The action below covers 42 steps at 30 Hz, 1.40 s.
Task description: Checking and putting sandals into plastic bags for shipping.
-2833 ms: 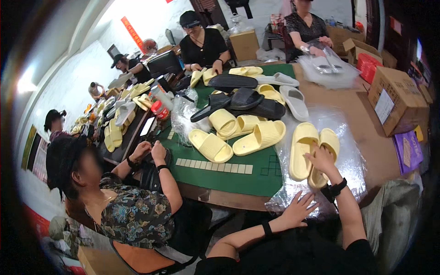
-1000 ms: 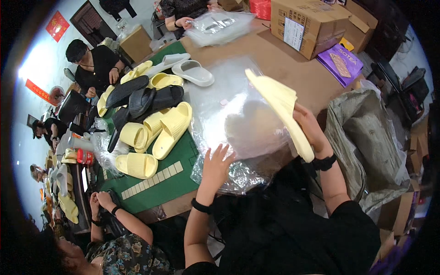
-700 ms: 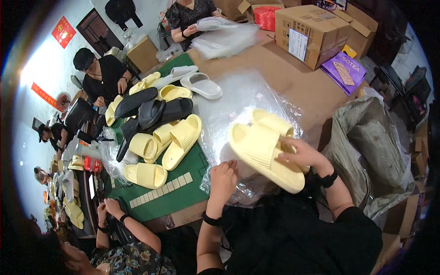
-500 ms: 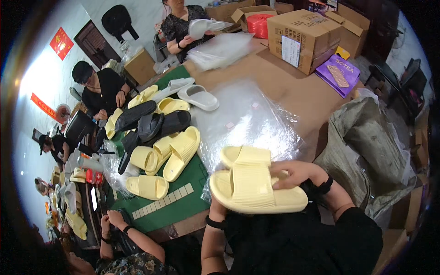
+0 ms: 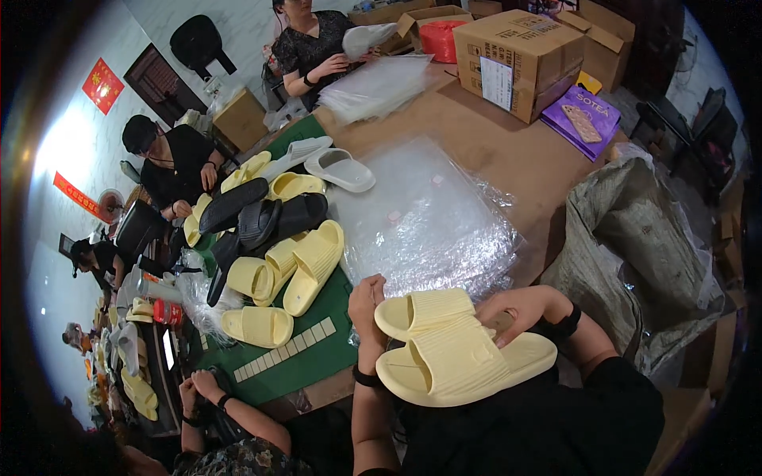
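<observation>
My right hand (image 5: 520, 309) grips a pair of pale yellow slide slippers (image 5: 452, 369) held together, soles low and toe openings toward the left. Its thumb and fingers are closed at the heel end of the pair. My left hand (image 5: 367, 311) is just left of the slippers, at the near left edge of a stack of clear plastic bags (image 5: 429, 214). Its fingers are bent together, and anything between them is hidden. More yellow slides (image 5: 315, 266) lie on the green mat (image 5: 337, 353) to the left, with black slides (image 5: 270, 218) and grey-white slides (image 5: 340, 169) behind them.
A cardboard box (image 5: 516, 67) and a purple packet (image 5: 583, 119) stand at the far right of the brown table. A woven sack (image 5: 635, 270) gapes open on the right. Opposite, a person handles a light slipper (image 5: 369, 38) over more bags. Another person's hands (image 5: 198, 389) rest at the mat's left edge.
The yellow pair in my right hand has shifted right and slightly down, and tilted. My left hand, mostly hidden behind the pair before, now shows beside the bags.
</observation>
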Tool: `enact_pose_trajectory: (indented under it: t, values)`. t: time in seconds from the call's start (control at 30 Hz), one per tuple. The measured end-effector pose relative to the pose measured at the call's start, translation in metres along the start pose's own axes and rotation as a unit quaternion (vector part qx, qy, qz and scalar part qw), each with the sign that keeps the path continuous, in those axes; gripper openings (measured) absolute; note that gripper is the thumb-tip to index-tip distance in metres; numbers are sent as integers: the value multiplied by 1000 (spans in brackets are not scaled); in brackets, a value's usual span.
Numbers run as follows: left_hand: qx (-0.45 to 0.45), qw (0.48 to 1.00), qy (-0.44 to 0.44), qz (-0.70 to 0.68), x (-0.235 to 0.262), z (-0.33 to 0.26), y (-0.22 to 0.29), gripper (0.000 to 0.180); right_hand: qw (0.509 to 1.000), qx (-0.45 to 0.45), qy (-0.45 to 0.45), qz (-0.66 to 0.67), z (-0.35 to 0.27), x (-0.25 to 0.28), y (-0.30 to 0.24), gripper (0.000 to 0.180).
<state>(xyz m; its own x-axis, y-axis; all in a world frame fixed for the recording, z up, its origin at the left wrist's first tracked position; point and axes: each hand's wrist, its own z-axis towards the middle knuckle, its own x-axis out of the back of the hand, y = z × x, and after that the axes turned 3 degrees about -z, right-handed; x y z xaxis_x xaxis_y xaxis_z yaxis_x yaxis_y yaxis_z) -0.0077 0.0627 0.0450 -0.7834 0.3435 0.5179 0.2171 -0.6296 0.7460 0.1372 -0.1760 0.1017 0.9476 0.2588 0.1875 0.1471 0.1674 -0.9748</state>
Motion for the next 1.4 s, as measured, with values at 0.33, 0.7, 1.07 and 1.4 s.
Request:
enact_pose_trajectory:
  t: [0.33,0.7,1.07,1.4]
  values:
    - [5,992,2,-126,2,10,23,11,1000,14,28,-1,-6,-3,-10,48]
    - [-20,994,-29,-105,-9,3,11,13,999,26,38,3,-9,-1,-2,49]
    - [-86,993,-59,-59,2,0,21,20,972,-162,118,-121,-7,0,-26,41]
    - [-182,982,-52,-16,0,-3,54,23,829,-173,325,-420,-10,-10,-15,30]
